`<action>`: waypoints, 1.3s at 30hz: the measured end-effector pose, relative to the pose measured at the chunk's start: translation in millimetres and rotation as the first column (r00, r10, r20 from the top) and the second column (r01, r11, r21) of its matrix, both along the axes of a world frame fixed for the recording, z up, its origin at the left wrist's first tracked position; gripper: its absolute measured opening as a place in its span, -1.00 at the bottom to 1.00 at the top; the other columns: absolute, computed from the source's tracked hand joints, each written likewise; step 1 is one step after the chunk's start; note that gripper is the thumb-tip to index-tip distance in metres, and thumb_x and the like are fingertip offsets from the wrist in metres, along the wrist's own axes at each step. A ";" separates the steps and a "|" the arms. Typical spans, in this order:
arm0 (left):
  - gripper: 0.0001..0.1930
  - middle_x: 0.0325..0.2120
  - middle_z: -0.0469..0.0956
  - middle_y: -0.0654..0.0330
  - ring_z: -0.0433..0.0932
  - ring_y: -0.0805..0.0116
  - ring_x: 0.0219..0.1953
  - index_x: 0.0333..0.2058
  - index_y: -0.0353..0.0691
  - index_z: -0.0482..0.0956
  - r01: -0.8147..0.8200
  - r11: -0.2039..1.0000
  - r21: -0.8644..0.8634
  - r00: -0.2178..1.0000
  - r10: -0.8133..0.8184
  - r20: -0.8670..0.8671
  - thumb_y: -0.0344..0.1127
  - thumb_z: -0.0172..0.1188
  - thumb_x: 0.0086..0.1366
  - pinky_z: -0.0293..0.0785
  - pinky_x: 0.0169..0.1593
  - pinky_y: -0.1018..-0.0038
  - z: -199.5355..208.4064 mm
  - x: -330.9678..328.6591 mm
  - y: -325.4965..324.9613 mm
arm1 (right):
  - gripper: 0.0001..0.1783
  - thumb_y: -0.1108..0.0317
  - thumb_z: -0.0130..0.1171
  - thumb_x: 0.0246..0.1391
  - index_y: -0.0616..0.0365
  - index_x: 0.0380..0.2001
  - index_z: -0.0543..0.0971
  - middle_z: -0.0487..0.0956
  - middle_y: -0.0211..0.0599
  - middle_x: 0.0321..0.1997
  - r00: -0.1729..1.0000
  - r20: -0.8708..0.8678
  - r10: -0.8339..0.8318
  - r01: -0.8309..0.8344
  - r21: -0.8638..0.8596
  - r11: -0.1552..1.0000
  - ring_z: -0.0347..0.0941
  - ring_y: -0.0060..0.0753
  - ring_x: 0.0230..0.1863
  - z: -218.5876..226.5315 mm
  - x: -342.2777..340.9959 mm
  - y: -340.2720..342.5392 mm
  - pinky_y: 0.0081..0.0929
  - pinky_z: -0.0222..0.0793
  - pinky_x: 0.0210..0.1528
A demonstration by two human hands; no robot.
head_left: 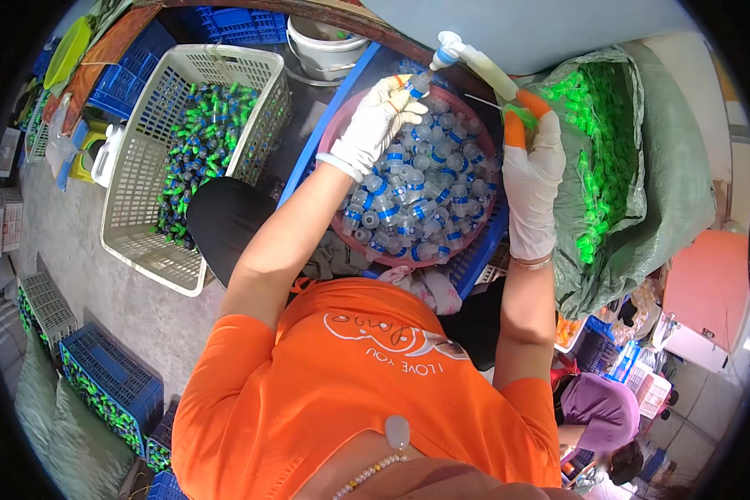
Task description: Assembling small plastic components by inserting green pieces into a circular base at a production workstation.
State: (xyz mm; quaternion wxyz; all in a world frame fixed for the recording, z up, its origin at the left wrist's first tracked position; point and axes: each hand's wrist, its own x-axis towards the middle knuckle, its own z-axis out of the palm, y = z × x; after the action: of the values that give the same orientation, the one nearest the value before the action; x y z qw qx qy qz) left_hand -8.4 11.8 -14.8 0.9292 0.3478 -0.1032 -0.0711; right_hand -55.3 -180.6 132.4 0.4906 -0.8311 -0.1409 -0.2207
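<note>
Above the far rim of the pink basin (353,108), the white-gloved left hand (379,121) grasps one clear bottle (418,87) between thumb and fingers. The bottle is tilted, its upper end next to a white nozzle (447,52); whether the two touch cannot be determined. Right of the basin, the white-gloved right hand (533,179), with orange fingertip covers (513,132), pinches a green piece (522,116); its shape is partly hidden by the fingers.

Component locations, relative to the basin:
- Inside: numerous small clear bottles with blue bands (417,200), piled loosely.
- Beneath: a blue tray (311,150).
- Left: a pale slatted basket (115,196) containing dark blue and green items (212,125).
- Beyond, to the left: a white bucket (318,57).
- Right: an open grey-green sack (679,158) containing bright green pieces (593,150).
</note>
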 end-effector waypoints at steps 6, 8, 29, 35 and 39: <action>-0.56 0.01 0.47 0.06 0.58 0.37 -0.15 0.17 -0.33 0.28 -0.101 0.980 0.171 0.993 0.090 0.070 -0.36 0.12 0.37 0.56 -0.07 0.46 13.0 4.8 -13.1 | -0.68 0.52 0.14 0.15 0.15 -0.01 0.56 0.56 -0.34 -0.34 0.994 0.042 -0.100 0.108 -0.368 0.923 0.40 -0.56 -0.41 4.4 5.6 4.7 -0.64 0.33 -0.29; -0.56 0.01 0.46 0.06 0.58 0.36 -0.15 0.17 -0.33 0.28 -0.134 0.961 0.240 0.988 0.112 0.105 -0.38 0.12 0.37 0.56 -0.07 0.46 15.4 6.1 -13.5 | -0.69 0.52 0.17 0.08 0.08 -0.07 0.60 0.58 -0.20 -0.42 0.993 -0.015 -0.121 0.107 -0.369 0.923 0.42 -0.39 -0.54 0.4 4.3 4.4 -0.51 0.37 -0.42; -0.54 0.00 0.44 0.10 0.55 0.39 -0.14 0.20 -0.30 0.25 -0.102 0.961 0.256 0.993 0.085 0.077 -0.38 0.10 0.37 0.55 -0.07 0.50 11.6 7.6 -10.7 | -0.71 0.51 0.15 0.06 0.08 -0.12 0.61 0.59 -0.19 -0.33 0.993 -0.025 -0.117 0.099 -0.385 0.918 0.51 -0.20 -0.46 -10.5 9.0 2.3 -0.38 0.41 -0.38; -0.57 -0.03 0.45 0.15 0.55 0.42 -0.15 0.17 -0.29 0.28 -0.121 0.953 0.277 0.992 0.110 0.054 -0.40 0.10 0.37 0.54 -0.09 0.52 11.5 -0.3 -8.4 | -0.67 0.49 0.16 0.07 0.05 -0.05 0.58 0.59 -0.16 -0.36 0.990 0.088 -0.108 0.132 -0.350 0.927 0.52 -0.18 -0.47 -8.1 3.9 4.6 -0.33 0.41 -0.40; -0.60 -0.05 0.45 0.17 0.54 0.44 -0.17 0.14 -0.28 0.32 -0.081 0.906 0.416 0.996 0.053 0.078 -0.41 0.11 0.37 0.53 -0.11 0.53 14.5 -22.1 -5.1 | -0.68 0.47 0.18 0.07 0.05 -0.06 0.56 0.58 -0.13 -0.38 0.991 0.088 -0.101 0.119 -0.247 0.962 0.52 -0.12 -0.47 -8.4 -9.8 6.5 -0.28 0.41 -0.41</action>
State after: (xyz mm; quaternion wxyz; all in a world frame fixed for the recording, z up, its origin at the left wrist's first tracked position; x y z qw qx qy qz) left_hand -30.5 6.7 -0.3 0.8311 0.5442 -0.1034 -0.0483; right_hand -65.1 -174.1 124.0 0.3626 -0.8844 -0.1395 -0.2587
